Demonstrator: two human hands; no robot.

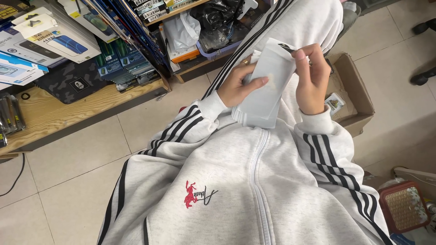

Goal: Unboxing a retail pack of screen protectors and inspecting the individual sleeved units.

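Hands grip a stack of white packets, left hand closed underneath, right hand pinching the top edge; a steady, light pinch would likely separate one cleanly.

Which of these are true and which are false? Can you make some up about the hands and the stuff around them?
1. Both hands hold a stack of white flat packets. True.
2. The left hand wears a ring. True.
3. The cardboard box sits on the wooden shelf. False: it sits on the tiled floor, beside the person's leg.
4. The right hand is empty. False: its fingers pinch the top of the packets.
5. The sweatshirt sleeves have black stripes. True.
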